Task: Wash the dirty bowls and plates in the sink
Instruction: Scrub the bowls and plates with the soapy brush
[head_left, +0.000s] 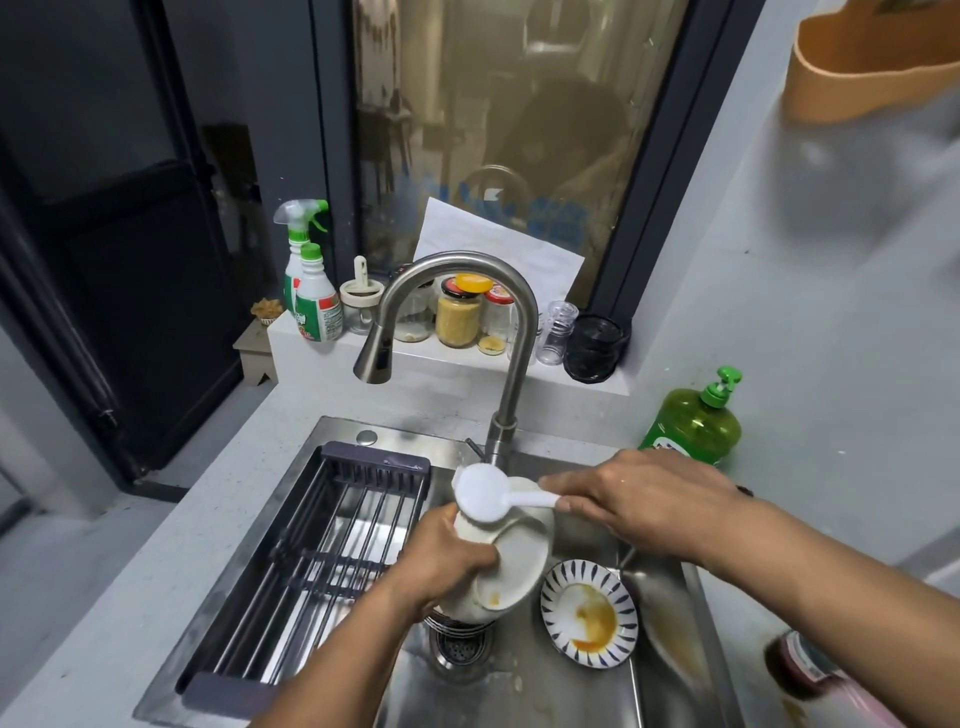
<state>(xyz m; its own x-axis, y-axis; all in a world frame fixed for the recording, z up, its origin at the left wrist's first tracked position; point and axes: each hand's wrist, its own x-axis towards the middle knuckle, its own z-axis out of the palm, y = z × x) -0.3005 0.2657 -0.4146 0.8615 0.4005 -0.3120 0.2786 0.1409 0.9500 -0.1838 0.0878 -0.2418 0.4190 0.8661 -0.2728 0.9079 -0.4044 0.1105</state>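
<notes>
Head view looks down on a steel sink (670, 613) where a person works with both hands over the basin. The left hand (441, 564) is clamped around the side of a stack of white bowls (511, 564), tilted on edge above the drain (460, 647), with fingers wrapped over the outer wall and the thumb out of sight. The right hand (644, 501) is closed on the handle of a white spoon (491, 496), whose bowl rests against the upper rim of the stack. A striped plate (589, 613) smeared with orange sauce lies flat on the sink floor just right of the bowls, untouched. A dark drying rack (332, 551) spans the left half of the sink, and a green soap bottle (693, 423) stands on the counter behind the right hand. No water shows at the tap (374, 358). The bowls look like glazed ceramic: stiff, fairly heavy when stacked, breakable against steel, and likely slick once wet or greasy. A firm hold across the rim and outer wall, as the left hand has, seems safest; nested bowls could slide apart if tilted further. The plate is probably best lifted by its edge, away from the sauce.
</notes>
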